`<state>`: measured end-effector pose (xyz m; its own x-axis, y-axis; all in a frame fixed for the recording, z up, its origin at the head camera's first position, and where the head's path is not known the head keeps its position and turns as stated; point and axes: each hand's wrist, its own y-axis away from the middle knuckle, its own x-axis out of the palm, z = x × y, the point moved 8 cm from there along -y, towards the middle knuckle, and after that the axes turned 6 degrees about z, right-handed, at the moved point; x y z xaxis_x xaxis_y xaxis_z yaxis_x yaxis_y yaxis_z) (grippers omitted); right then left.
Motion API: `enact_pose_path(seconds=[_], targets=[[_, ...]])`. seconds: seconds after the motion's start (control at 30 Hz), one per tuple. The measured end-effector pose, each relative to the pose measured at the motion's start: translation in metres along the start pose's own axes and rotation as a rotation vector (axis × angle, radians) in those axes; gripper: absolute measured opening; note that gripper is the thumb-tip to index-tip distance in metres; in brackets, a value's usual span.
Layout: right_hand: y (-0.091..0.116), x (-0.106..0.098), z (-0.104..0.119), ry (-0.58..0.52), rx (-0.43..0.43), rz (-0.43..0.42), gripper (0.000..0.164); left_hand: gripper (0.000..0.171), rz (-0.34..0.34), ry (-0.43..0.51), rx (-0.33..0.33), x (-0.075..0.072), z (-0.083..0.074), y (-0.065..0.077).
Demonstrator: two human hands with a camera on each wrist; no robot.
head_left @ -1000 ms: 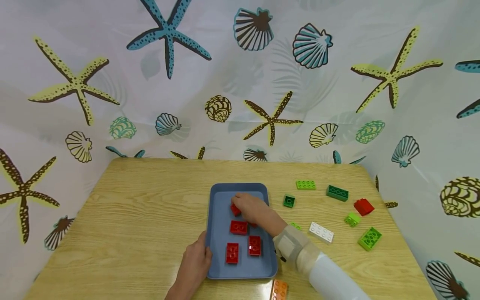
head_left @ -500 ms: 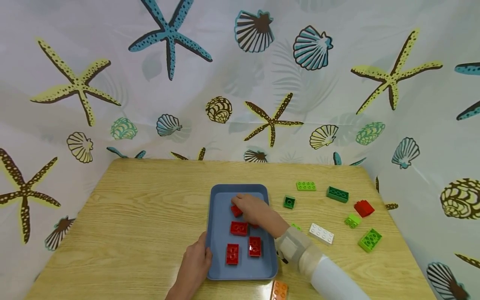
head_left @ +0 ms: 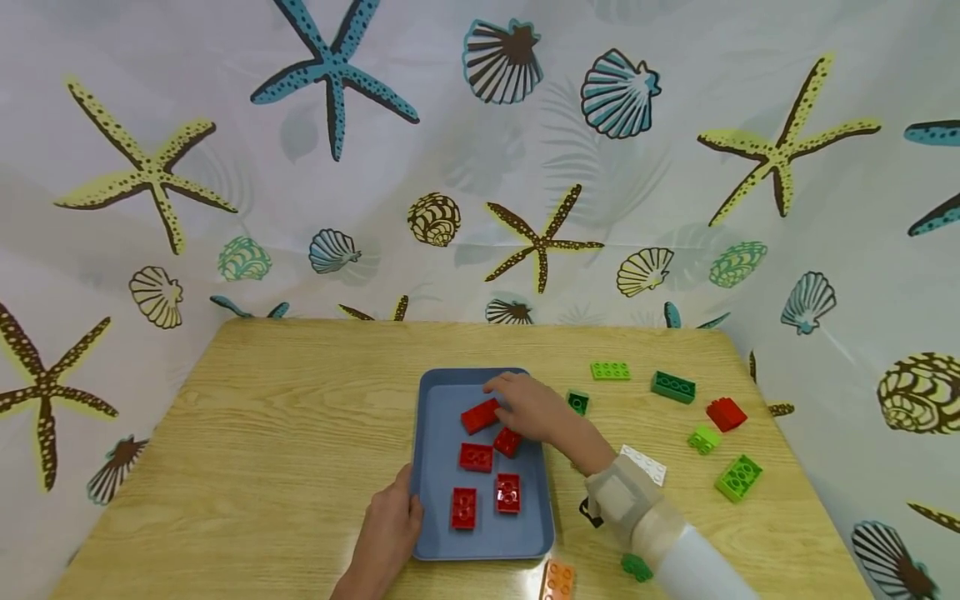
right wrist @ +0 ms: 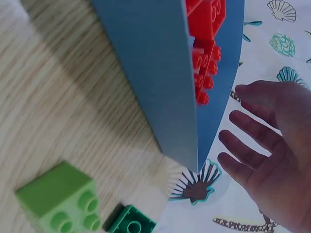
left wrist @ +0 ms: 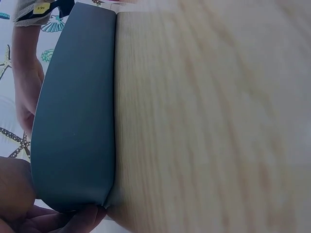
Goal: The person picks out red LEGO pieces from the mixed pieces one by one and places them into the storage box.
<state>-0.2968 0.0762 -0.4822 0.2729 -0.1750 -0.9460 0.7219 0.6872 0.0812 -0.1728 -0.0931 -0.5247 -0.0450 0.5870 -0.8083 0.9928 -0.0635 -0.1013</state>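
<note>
A blue-grey tray (head_left: 437, 450) lies on the wooden table with several red toy building bricks (head_left: 476, 457) in it. My left hand (head_left: 390, 521) holds the tray's left side near the front corner; in the left wrist view its fingers (left wrist: 82, 221) are at the tray's lower corner. Over the tray's far right part is my right hand (head_left: 534, 408), holding nothing, its fingers apart in the right wrist view. Just left of its fingertips lies a long red brick (head_left: 480, 416), set at a slant. Another red brick (head_left: 507, 442) sits just below that hand.
Right of the tray lie loose bricks: dark green (head_left: 673, 387), light green (head_left: 739, 477), red (head_left: 726, 414) and white (head_left: 645, 464). An orange brick (head_left: 558, 578) is at the front edge, with a dark green piece (head_left: 637, 567) to its right. A patterned cloth (head_left: 450, 167) hangs behind the table.
My right hand has let go of the red brick in the tray's far part and moved right and up. The left hand stays at the tray's side.
</note>
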Motion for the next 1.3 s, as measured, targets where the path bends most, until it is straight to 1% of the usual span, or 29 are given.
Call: enact_pose_path(seconds=[0.2,0.3,0.43,0.5,0.73,0.9,1.1,1.3], targets=[[0.01,-0.013,-0.015,-0.023,0.031,-0.079,0.03,0.038,0.004,0.008,0.0,0.001,0.0,0.0],[0.014,-0.016,-0.021,-0.009,0.042,-0.104,0.028,0.038,0.011,0.015,-0.011,0.002,0.002,0.0],[0.018,-0.012,-0.027,-0.011,0.049,-0.093,0.027,0.04,0.026,0.019,-0.031,0.002,0.004,0.0],[0.021,-0.01,-0.031,-0.018,0.061,-0.091,0.026,0.04,0.031,0.018,-0.03,0.002,0.004,0.0],[0.035,-0.017,-0.045,-0.041,0.097,-0.14,0.026,0.04,0.021,0.014,-0.013,0.002,0.001,-0.001],[0.048,-0.022,-0.06,-0.033,0.15,-0.147,0.025,0.04,0.025,0.017,-0.014,0.003,0.0,-0.001],[0.067,-0.018,-0.078,-0.017,0.19,-0.121,0.026,0.039,0.018,0.012,-0.009,0.001,0.0,-0.001],[0.09,-0.013,-0.102,-0.03,0.284,-0.132,0.025,0.04,0.029,0.006,-0.004,0.002,0.0,0.0]])
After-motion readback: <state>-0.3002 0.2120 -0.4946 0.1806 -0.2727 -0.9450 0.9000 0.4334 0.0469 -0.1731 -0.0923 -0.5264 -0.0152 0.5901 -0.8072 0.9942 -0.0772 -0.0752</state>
